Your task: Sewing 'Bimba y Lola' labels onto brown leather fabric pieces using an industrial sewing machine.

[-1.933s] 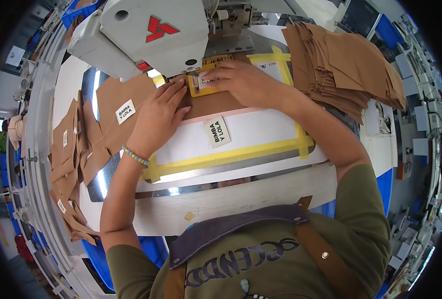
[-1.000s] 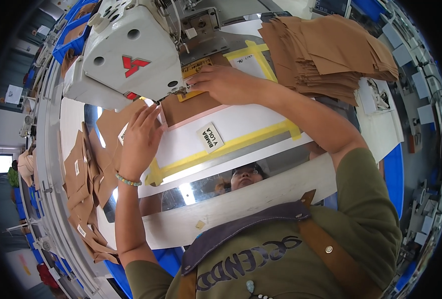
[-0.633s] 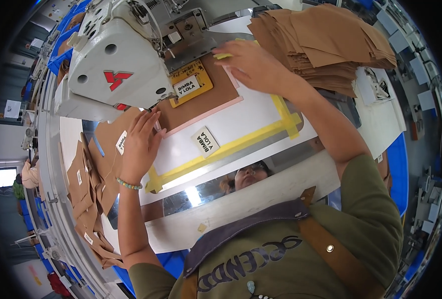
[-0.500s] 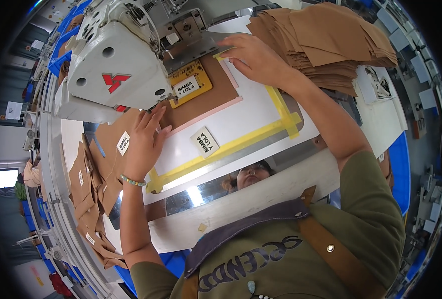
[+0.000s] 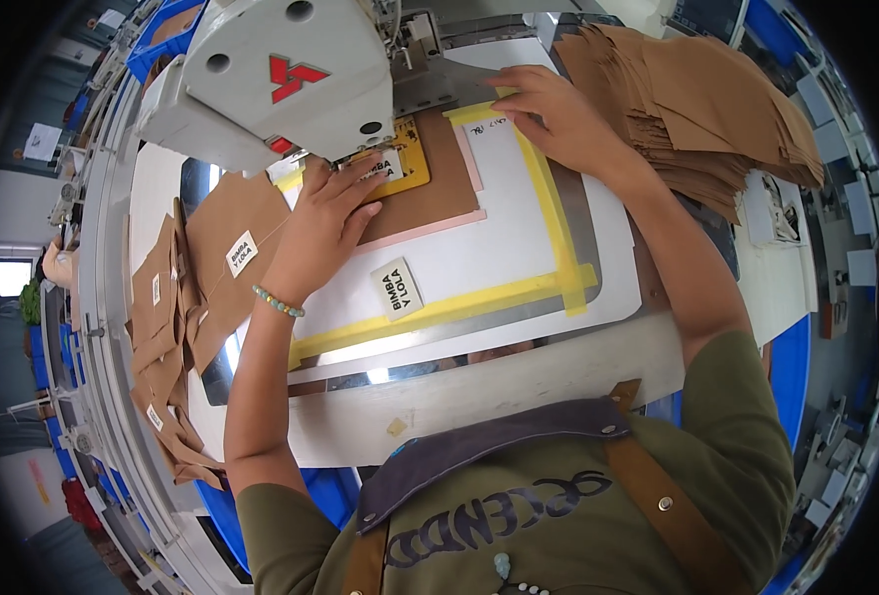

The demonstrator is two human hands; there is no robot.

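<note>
Pale worktop [image 5: 598,372], with white sewing machine [image 5: 241,89] at the far side and stack of brown panels [image 5: 707,99] at right. One brown panel [image 5: 454,183], flat beside the machine head; on it, one yellow template [image 5: 418,159] framing a white label. Left hand [image 5: 322,223]: fingers slightly parted, laid flat over the template's near-left part, grasping nothing visible. Right hand [image 5: 564,124]: fingers loosely curved, moderately spread, at the far-right corner of yellow tape [image 5: 559,238]; contact uncertain. One loose label [image 5: 397,290], nearer the body.
</note>
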